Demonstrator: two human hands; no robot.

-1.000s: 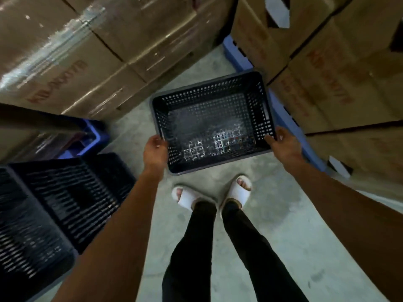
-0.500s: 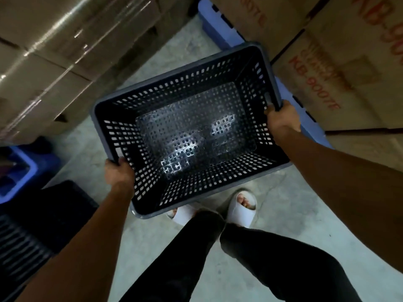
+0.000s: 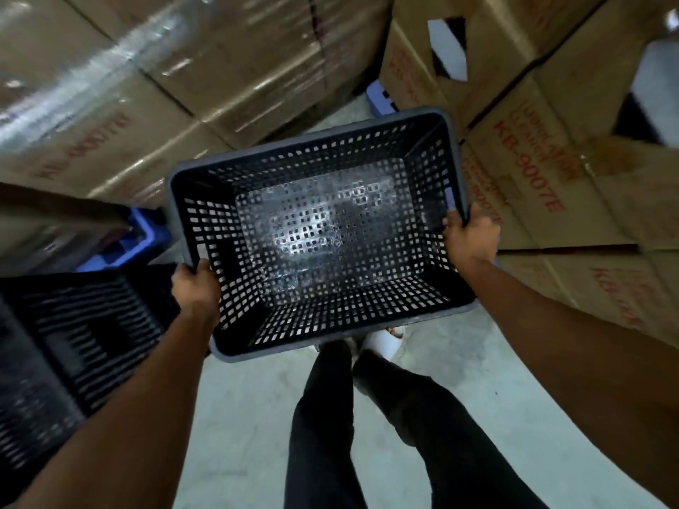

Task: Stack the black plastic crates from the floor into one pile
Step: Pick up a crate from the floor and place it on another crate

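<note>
A person looks down at a black plastic crate [image 3: 323, 229] held in the air at waist level, filling the centre of the view above their legs and the concrete floor [image 3: 250, 427]. The left hand [image 3: 194, 288] is curled tight around the rim at the crate's 8 o'clock corner; the right hand [image 3: 468, 235] is closed around the rim at 3 o'clock, beside a handle slot. More black crates [image 3: 73, 343] sit low at 9 o'clock, blurred, apparently the pile this one is meant for. To do this step well, the person should probably keep the crate level, swing it left until its corners line up over the pile, then lower it straight so it nests without jamming, with fingers clear of the rim. The crate is rectangular and open-topped, with walls and base pierced by small square holes, a grey rim and a scuffed, shiny base. Cardboard boxes [image 3: 551, 170] rise close behind it.
</note>
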